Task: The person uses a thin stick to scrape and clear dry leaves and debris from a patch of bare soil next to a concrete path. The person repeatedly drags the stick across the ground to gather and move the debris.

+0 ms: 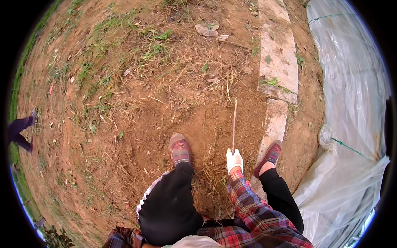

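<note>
My right hand (pixel 234 161), in a white work glove below a plaid sleeve, grips the near end of a thin brown stick (pixel 234 124). The stick points straight away from me over loose reddish soil (pixel 217 121); whether its far tip touches the ground is unclear. At the bottom edge, past the left plaid cuff and a bit of bare wrist, my left hand (pixel 194 242) shows only as a white gloved shape cut off by the frame. Its fingers are hidden.
My left shoe (pixel 180 149) stands on soil, my right shoe (pixel 269 158) at a row of concrete slabs (pixel 278 59). Transparent plastic sheeting (pixel 347 68) with green cord rises at right. Dry grass (pixel 204 68) and weeds litter the ground. Another person's legs (pixel 21 131) show far left.
</note>
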